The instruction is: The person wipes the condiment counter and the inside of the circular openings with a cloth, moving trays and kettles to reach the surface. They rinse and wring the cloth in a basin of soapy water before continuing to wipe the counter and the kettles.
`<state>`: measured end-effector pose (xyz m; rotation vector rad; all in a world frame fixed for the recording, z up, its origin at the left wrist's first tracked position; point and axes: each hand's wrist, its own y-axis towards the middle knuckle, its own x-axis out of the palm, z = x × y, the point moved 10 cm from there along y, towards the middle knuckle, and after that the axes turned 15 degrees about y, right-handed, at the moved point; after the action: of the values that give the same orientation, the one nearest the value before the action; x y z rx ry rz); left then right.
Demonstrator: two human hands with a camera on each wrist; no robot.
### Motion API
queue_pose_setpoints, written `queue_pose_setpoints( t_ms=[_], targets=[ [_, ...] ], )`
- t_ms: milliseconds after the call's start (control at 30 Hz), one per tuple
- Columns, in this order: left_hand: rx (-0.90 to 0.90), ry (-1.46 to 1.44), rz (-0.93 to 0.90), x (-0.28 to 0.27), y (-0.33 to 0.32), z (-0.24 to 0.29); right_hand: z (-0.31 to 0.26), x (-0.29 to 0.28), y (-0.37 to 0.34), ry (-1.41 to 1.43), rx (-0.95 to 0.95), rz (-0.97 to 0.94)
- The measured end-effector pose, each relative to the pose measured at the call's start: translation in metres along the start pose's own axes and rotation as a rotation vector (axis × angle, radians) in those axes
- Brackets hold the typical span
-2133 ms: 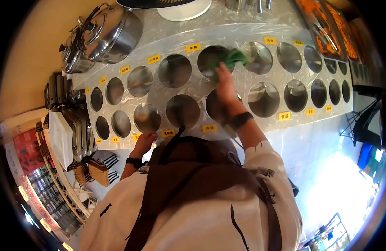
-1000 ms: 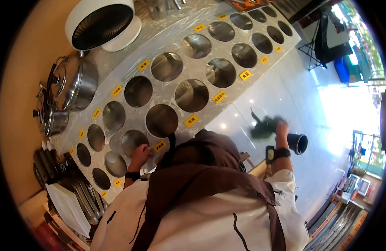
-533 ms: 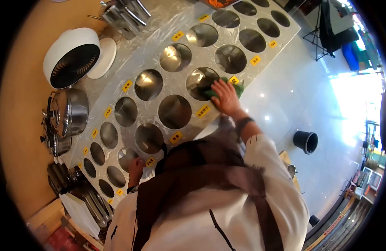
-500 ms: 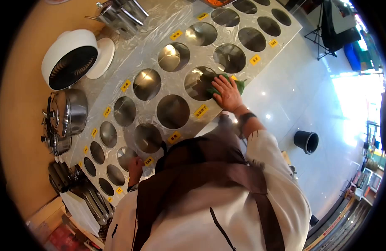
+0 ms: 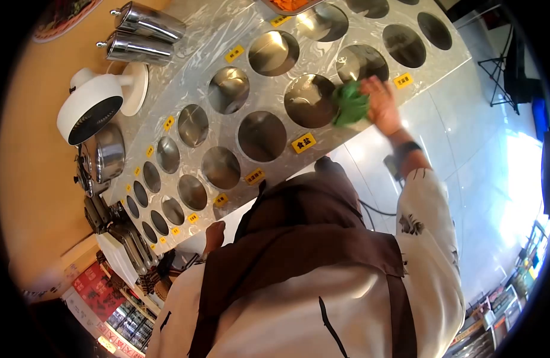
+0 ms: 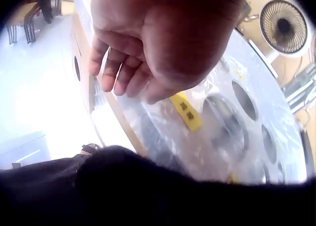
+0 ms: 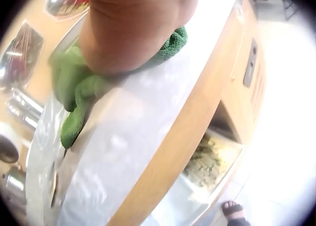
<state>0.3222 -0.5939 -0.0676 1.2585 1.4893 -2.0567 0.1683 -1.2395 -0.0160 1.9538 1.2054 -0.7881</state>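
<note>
A green cloth [image 5: 351, 104] lies bunched at the front edge of the counter [image 5: 323, 140], between two round steel-lined wells. My right hand [image 5: 383, 107] holds it from above and is blurred. In the right wrist view folds of the cloth [image 7: 74, 87] stick out on both sides of the hand, which hides the fingers. My left hand [image 5: 214, 235] is near the counter's front edge at lower left, holding nothing. The left wrist view shows its fingers [image 6: 118, 73] loosely bent beside a yellow label [image 6: 186, 111].
Two rows of round wells [image 5: 262, 136] with yellow labels run along the plastic-covered counter. Behind it stand a white fan [image 5: 93, 104], lidded steel containers [image 5: 141, 48] and a steel pot [image 5: 110, 152]. An orange-filled tray [image 5: 290, 6] sits at the far edge. A cable [image 5: 376, 210] lies on the floor.
My right hand, earlier spread flat on the cloth, has moved it rightward along the counter's front edge, uncovering a yellow label. My left hand has shifted off the label it was beside. The head view turned.
</note>
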Motion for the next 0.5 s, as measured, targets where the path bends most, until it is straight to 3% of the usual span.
queue_pose_setpoints(
  t_ms=[33,67,100,133,233,333,367,500],
  targets=[
    [0.026,-0.026,0.021,-0.001,0.001,0.015,0.031,-0.029,0.000,-0.077,0.054,0.151],
    [0.050,-0.058,0.050,-0.003,0.004,0.029,0.057,-0.049,0.002,-0.225,0.190,0.160],
    [-0.065,-0.215,-0.039,0.003,0.007,0.025,0.070,-0.057,0.006,-0.220,0.170,0.163],
    [-0.076,-0.220,-0.036,-0.009,0.008,0.041,0.074,-0.060,0.010,-0.212,0.154,0.165],
    [-0.327,-0.632,-0.051,-0.020,0.003,0.052,0.070,-0.064,0.010,-0.211,0.192,0.246],
    [-0.348,-0.637,-0.082,-0.008,0.004,0.046,0.038,-0.044,0.002,-0.104,0.155,0.279],
    [-0.362,-0.646,-0.077,-0.005,0.002,0.041,0.018,-0.029,-0.004,0.013,0.057,0.274],
    [-0.234,-0.538,-0.101,0.018,0.012,0.037,-0.054,0.007,-0.019,0.121,0.128,0.189]
  ],
)
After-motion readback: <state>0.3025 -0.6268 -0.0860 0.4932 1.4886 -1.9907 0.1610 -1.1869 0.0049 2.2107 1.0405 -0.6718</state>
